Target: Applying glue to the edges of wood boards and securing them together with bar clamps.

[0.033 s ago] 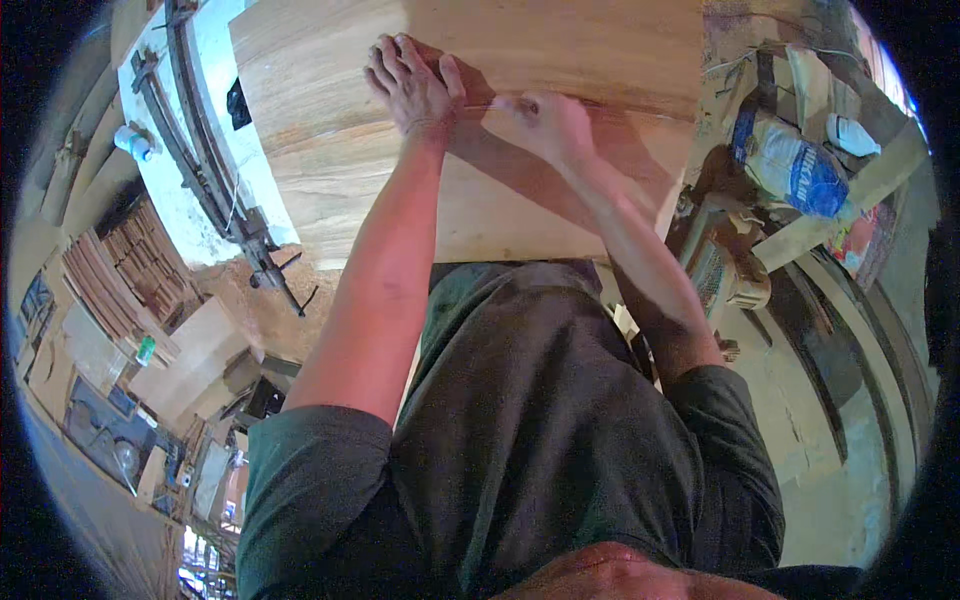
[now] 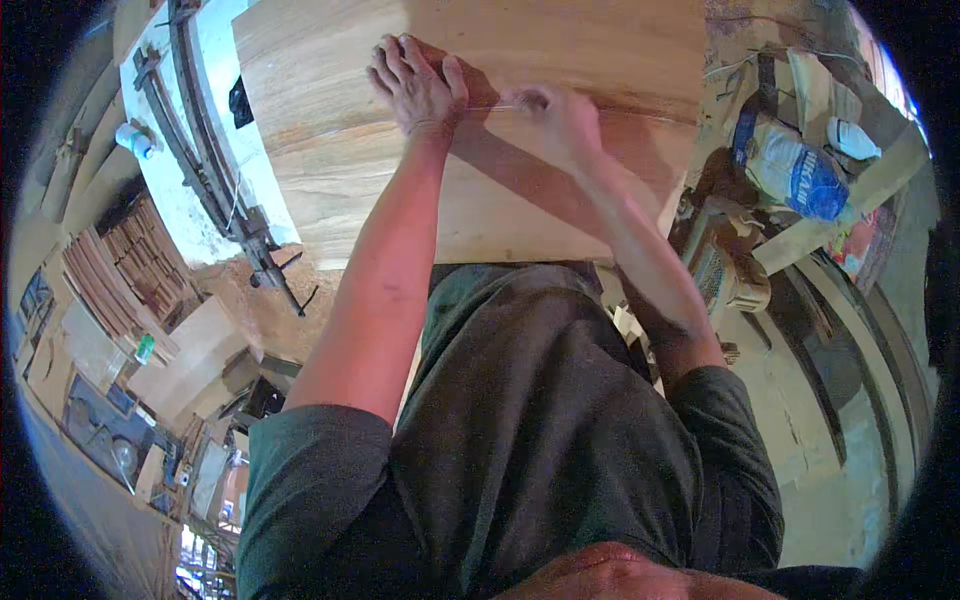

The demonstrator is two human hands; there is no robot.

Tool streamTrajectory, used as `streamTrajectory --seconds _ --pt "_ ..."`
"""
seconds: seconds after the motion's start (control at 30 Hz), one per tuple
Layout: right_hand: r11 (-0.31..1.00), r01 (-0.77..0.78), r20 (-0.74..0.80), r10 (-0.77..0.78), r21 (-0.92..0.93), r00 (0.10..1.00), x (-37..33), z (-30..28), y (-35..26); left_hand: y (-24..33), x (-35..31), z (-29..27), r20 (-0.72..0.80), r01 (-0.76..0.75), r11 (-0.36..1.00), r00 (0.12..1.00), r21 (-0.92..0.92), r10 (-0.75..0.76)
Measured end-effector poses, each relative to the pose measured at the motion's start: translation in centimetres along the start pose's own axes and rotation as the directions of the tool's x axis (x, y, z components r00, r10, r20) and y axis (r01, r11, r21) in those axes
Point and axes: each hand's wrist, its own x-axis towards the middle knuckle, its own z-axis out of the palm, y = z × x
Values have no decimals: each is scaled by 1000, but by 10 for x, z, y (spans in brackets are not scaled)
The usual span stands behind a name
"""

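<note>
A wide, light-brown wooden board (image 2: 360, 190) with streaked grain lies flat in front of me. My left hand (image 2: 416, 95) presses on it, palm down with the fingers spread. To its right, my right hand (image 2: 566, 122) is curled with thumb and fingers drawn together, low over the board and slightly blurred. A thin pale line runs along the wood between the two hands; whether it is a thread or a seam I cannot tell. What the right fingers pinch, if anything, is too small to make out.
Long dark metal bar clamps (image 2: 200, 140) lie on a white surface left of the board, near a small bottle (image 2: 133, 141). A stack of wooden strips (image 2: 140, 260) sits lower left. At right are a large clear-and-blue plastic bottle (image 2: 795, 170) and wood offcuts (image 2: 810, 85).
My right hand has slid a little to the right along the board, away from the left hand. The left hand stays pressed in place.
</note>
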Motion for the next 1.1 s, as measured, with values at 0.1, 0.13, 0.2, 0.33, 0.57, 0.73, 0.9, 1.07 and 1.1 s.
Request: streamTrajectory --seconds 0.1,0.13,0.2,0.33,0.57,0.73,0.9,1.07,1.1 --pt "954 288 -341 -297 -77 892 50 -16 19 3 -1 9 -33 -21 999 999 28 22" --pt "900 314 -446 -424 -302 788 69 -30 9 -1 -1 14 -28 -38 999 999 -23 38" --pt "868 316 -385 -461 -383 799 98 -56 -13 -9 -6 26 -53 -83 997 995 -5 82" --pt "718 371 -258 -602 -589 756 172 -86 2 4 -4 24 -102 -79 994 992 -70 72" --pt "950 -72 140 119 -304 983 193 -121 -92 14 0 7 -109 112 960 984 -256 -144" --pt "934 8 156 52 -358 986 202 -118 -94 12 2 5 -5 147 978 989 -149 -149" --pt "850 139 -3 -163 -507 987 224 -106 -65 15 4 1 11 160 968 987 -194 -161" --pt "913 385 337 -409 137 848 241 -125 -51 23 9 0 13 124 986 992 -113 -123" --pt "857 186 152 -127 -480 980 234 -110 -64 16 2 -3 22 139 986 990 -91 -137"
